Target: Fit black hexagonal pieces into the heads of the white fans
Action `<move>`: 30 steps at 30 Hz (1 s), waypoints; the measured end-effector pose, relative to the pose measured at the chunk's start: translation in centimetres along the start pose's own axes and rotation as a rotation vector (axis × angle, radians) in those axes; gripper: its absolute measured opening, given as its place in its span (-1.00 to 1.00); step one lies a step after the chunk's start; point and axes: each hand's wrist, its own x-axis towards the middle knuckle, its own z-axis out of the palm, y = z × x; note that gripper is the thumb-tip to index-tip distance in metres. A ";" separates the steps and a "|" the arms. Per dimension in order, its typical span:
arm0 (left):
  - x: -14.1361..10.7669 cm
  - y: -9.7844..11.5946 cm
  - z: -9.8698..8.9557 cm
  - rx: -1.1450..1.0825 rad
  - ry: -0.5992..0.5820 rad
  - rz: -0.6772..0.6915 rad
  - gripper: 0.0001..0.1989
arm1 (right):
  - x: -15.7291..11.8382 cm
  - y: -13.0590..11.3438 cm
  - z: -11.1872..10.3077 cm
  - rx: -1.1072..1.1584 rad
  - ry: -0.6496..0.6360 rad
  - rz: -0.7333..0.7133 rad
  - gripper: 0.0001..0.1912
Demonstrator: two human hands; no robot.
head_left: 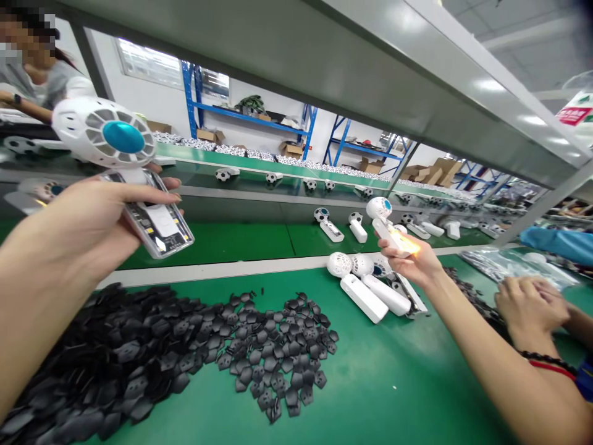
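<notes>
Raised at the left, my left hand [92, 216] grips the clear handle of a small fan [160, 225], whose round white head with a blue centre faces me. On the right, my right hand [414, 259] holds a second fan [380, 209] by its white handle, which glows orange near my fingers. Just under that hand, several white fans [364, 298] lie close together on the green table [370, 383]. A large heap of black five-sided pieces [278, 346] spreads over the table below my left hand.
A green conveyor [250, 241] carries fans with black-and-white ball heads behind the pale rail [259, 266]. A grey shelf [324, 55] hangs overhead. Another person's hands [532, 303] rest at the right, and a person [41, 74] is at the far left.
</notes>
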 end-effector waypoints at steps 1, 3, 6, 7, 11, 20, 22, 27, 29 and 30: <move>-0.1 0.1 0.1 -0.003 0.012 -0.005 -0.66 | 0.1 0.2 0.1 0.007 -0.004 -0.002 -0.86; -0.3 0.3 0.2 -0.008 0.036 -0.017 -0.66 | 0.2 0.6 0.2 0.009 -0.010 -0.003 -0.87; -0.4 0.3 0.2 -0.008 0.040 -0.027 -0.66 | 0.2 1.1 0.2 -0.007 -0.016 0.004 -0.85; -0.4 0.3 0.1 -0.007 0.035 -0.030 -0.67 | 0.1 1.2 0.2 -0.014 -0.018 0.006 -0.85; -0.2 0.2 0.1 0.000 0.023 -0.030 -0.67 | -0.2 1.3 0.4 -0.031 -0.021 0.008 -0.87; -0.6 0.5 0.3 0.009 0.026 -0.022 -0.66 | -0.5 1.6 0.6 -0.063 -0.007 -0.006 -0.85; -0.8 0.6 0.3 0.012 0.027 -0.026 -0.67 | -0.6 1.8 0.6 -0.071 -0.005 -0.008 -0.83; -0.7 0.6 0.3 -0.016 0.014 -0.019 -0.64 | -1.1 2.0 0.6 -0.091 0.000 -0.008 -0.84; -0.7 0.5 0.3 -0.027 0.005 -0.008 -0.64 | -1.2 2.0 0.8 -0.098 -0.002 -0.008 -0.84; -0.8 0.4 0.3 -0.028 0.005 -0.002 -0.64 | -1.3 1.9 0.8 -0.102 -0.004 -0.008 -0.84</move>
